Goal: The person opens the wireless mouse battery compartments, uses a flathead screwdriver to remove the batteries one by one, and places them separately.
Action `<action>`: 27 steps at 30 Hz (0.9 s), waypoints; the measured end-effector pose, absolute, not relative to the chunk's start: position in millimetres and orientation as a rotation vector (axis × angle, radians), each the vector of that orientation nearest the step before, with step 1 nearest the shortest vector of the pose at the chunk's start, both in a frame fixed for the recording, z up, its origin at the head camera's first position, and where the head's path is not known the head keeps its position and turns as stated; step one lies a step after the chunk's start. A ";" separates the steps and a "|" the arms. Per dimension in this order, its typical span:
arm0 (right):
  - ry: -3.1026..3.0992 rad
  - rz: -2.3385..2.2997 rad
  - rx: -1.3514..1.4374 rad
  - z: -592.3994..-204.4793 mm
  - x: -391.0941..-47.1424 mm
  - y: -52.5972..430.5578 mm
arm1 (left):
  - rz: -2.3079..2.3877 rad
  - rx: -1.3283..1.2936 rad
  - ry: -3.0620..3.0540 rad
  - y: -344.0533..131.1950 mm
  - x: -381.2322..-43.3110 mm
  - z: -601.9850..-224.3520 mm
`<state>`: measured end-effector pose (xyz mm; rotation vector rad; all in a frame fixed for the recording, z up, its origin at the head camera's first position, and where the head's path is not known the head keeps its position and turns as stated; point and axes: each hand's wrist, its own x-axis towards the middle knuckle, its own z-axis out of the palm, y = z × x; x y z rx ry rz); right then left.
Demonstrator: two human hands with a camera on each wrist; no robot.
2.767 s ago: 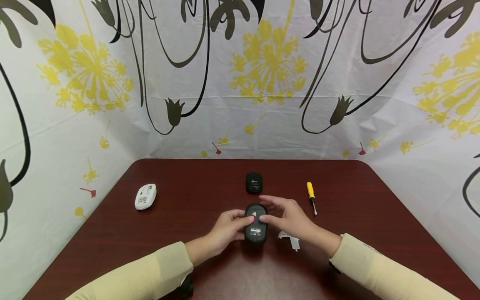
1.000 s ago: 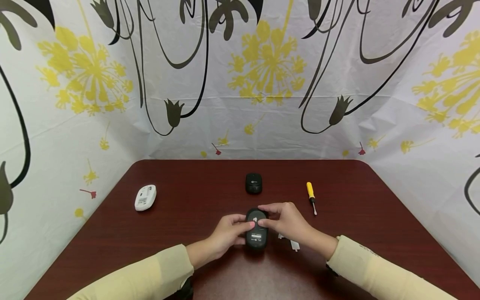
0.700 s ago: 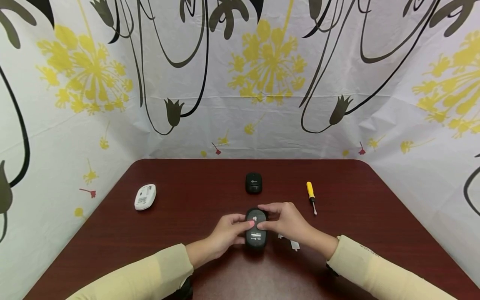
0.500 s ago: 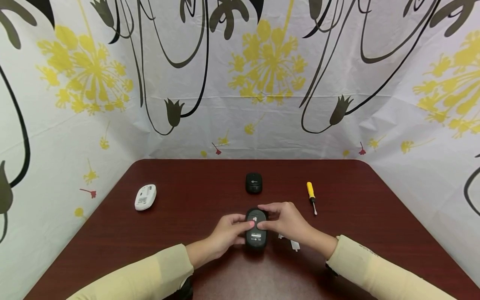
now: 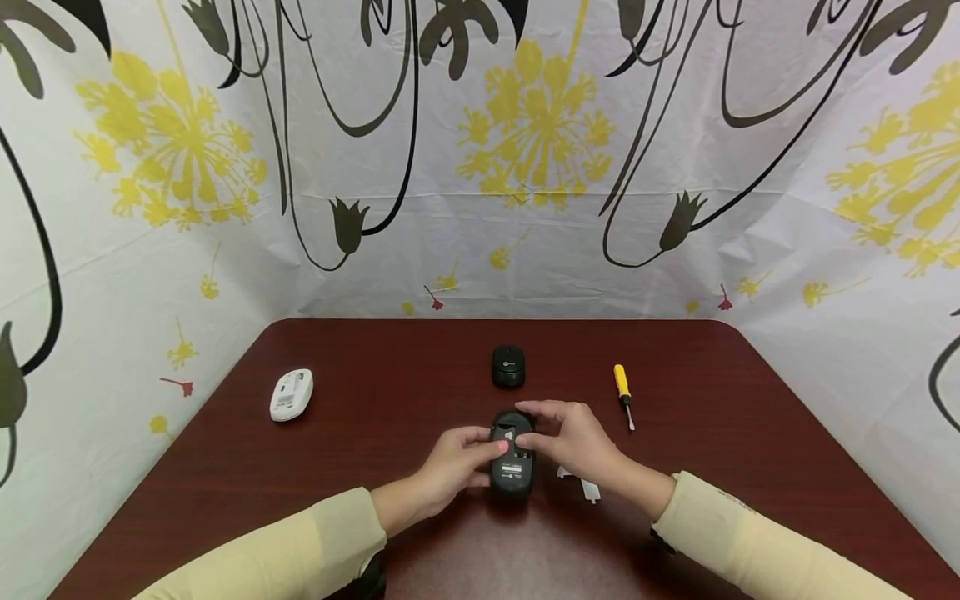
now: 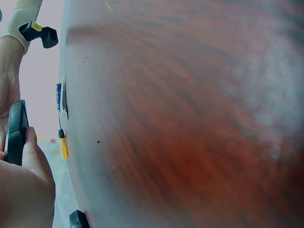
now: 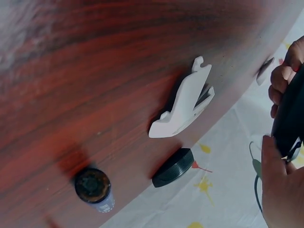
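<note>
A black computer mouse is held underside up above the table, its label facing up. My left hand grips its left side, thumb on the underside and fingers along the edge. At the right my right hand holds it too, fingertips at the far end and thumb pressing the underside panel. Dark gaps show at this panel's far end and beside the thumb. On the table below the right hand lies a white plastic cover piece, partly hidden by that hand in the head view.
Farther back stands another black mouse. A white mouse lies upside down at the left, a yellow-handled screwdriver at the right. The right wrist view shows a small dark-ended blue cylinder. Patterned cloth hangs behind the table.
The mouse's underside panel looked closed before; now gaps show at its far end and near the right thumb. The right thumb and fingers have moved slightly away from me.
</note>
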<state>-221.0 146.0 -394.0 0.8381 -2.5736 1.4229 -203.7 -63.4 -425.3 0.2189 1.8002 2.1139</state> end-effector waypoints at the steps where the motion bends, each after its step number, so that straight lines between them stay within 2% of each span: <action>1: -2.557 1.418 0.837 -394.0 -221.0 145.6 | 2.111 0.219 1.798 -63.6 -203.6 -425.2; 9: -2.477 1.570 0.753 -390.4 -223.3 144.1 | 2.095 0.219 1.787 -64.5 -203.6 -424.2; 20: -2.486 2.047 0.413 -378.0 -231.3 148.9 | 2.094 0.190 1.797 -65.8 -202.8 -422.7; 27: -2.383 2.298 0.315 -369.2 -239.3 158.3 | 2.073 0.151 1.818 -67.2 -203.1 -418.0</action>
